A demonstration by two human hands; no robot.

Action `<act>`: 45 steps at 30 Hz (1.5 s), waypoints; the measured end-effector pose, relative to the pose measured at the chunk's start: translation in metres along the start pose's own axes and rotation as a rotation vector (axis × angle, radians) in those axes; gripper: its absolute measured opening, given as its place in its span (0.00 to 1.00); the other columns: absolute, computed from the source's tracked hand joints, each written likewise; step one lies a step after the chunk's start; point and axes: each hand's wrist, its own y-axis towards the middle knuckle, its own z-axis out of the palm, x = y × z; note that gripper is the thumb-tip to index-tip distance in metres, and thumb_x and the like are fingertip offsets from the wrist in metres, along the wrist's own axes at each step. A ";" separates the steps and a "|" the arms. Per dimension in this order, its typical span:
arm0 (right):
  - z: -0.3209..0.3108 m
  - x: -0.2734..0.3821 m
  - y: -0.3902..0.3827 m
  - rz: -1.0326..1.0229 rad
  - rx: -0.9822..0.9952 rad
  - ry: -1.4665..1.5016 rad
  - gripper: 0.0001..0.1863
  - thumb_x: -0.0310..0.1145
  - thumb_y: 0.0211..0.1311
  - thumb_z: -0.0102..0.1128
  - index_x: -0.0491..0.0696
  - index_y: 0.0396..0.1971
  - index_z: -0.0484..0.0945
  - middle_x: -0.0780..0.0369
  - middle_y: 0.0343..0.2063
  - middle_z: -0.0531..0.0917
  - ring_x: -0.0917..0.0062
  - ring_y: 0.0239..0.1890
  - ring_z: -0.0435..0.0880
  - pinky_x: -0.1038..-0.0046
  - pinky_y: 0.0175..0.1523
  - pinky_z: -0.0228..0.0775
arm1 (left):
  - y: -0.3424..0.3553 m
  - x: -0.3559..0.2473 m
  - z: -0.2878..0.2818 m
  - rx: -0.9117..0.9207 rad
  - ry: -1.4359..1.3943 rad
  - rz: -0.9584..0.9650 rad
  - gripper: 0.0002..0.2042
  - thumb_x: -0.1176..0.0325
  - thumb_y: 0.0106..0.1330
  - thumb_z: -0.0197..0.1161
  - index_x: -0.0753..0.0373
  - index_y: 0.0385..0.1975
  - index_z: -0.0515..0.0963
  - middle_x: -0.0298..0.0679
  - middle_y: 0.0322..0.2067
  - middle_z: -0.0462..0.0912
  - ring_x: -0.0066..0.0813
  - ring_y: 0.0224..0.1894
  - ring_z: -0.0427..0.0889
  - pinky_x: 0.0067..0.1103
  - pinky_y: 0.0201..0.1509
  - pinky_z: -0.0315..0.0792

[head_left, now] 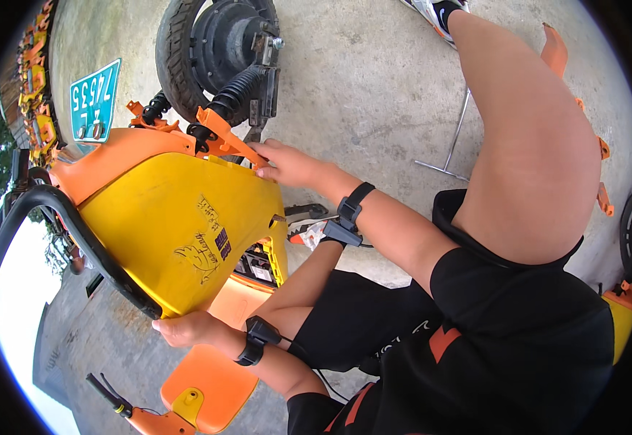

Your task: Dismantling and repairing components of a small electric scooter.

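Note:
A scooter body with a yellow side panel (142,210), orange rear trim (109,163) and a black tubular rail (51,214) fills the left half of the head view. My left hand (189,328) is closed on the panel's lower corner beside the rail, its fingertips partly hidden. Further up, my right hand (287,163) grips an orange bracket (229,138) at the panel's upper edge, near a black shock absorber (238,90). A rear wheel with a grey-black hub (218,47) is beside that bracket. A teal plate (95,98) is fixed to the trim.
A metal T-bar tool (443,167) lies on the concrete floor (359,87) by my bare leg. Orange parts (554,51) lie beyond it. An orange seat and handlebar (200,391) are at the lower left. Several more scooters (37,80) line the far left.

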 end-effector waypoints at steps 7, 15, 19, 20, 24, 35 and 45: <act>0.012 -0.009 -0.011 -0.109 -0.300 -0.184 0.26 0.35 0.62 0.59 0.48 0.59 0.67 0.55 0.45 0.75 0.58 0.47 0.78 0.62 0.49 0.72 | -0.005 0.005 0.008 0.036 -0.043 0.004 0.27 0.55 0.74 0.37 0.74 0.33 0.79 0.49 0.29 0.82 0.38 0.31 0.80 0.29 0.33 0.74; 0.014 0.000 -0.015 -0.068 -0.304 -0.237 0.23 0.33 0.61 0.59 0.50 0.57 0.71 0.58 0.40 0.76 0.60 0.43 0.79 0.63 0.45 0.73 | -0.005 0.002 0.008 0.026 -0.094 -0.033 0.26 0.57 0.74 0.37 0.74 0.35 0.78 0.49 0.31 0.82 0.37 0.32 0.80 0.29 0.34 0.75; 0.012 -0.005 -0.017 -0.109 -0.275 -0.124 0.23 0.28 0.62 0.56 0.51 0.59 0.71 0.57 0.39 0.76 0.59 0.42 0.78 0.62 0.46 0.72 | -0.007 0.002 0.012 0.014 -0.190 -0.040 0.26 0.58 0.73 0.39 0.76 0.33 0.78 0.50 0.28 0.81 0.36 0.30 0.79 0.29 0.32 0.74; 0.011 -0.004 -0.017 -0.103 -0.268 -0.113 0.24 0.26 0.62 0.54 0.51 0.60 0.70 0.56 0.39 0.76 0.58 0.42 0.78 0.62 0.46 0.72 | -0.006 0.002 0.011 0.008 -0.193 -0.042 0.26 0.58 0.73 0.39 0.76 0.33 0.78 0.50 0.28 0.81 0.36 0.30 0.79 0.29 0.32 0.74; 0.015 0.009 -0.020 -0.151 -0.292 -0.090 0.23 0.26 0.65 0.51 0.51 0.60 0.70 0.55 0.39 0.76 0.58 0.42 0.78 0.63 0.47 0.71 | 0.001 0.002 0.002 0.006 -0.080 -0.066 0.27 0.56 0.73 0.40 0.78 0.30 0.77 0.52 0.26 0.81 0.38 0.28 0.77 0.31 0.30 0.72; 0.032 0.007 -0.016 -0.155 -0.049 -0.144 0.63 0.52 0.42 0.76 0.46 0.71 0.42 0.48 0.57 0.64 0.56 0.61 0.64 0.61 0.66 0.57 | 0.012 0.006 -0.007 0.086 0.141 0.233 0.15 0.62 0.64 0.50 0.60 0.16 0.72 0.44 0.13 0.74 0.45 0.17 0.76 0.35 0.22 0.68; 0.055 0.003 -0.021 -0.121 -0.224 -0.140 0.42 0.24 0.42 0.74 0.38 0.59 0.60 0.55 0.50 0.71 0.68 0.51 0.73 0.67 0.56 0.68 | 0.016 0.005 -0.018 0.002 -0.009 0.229 0.15 0.61 0.60 0.55 0.58 0.12 0.70 0.38 0.09 0.73 0.36 0.12 0.74 0.28 0.20 0.67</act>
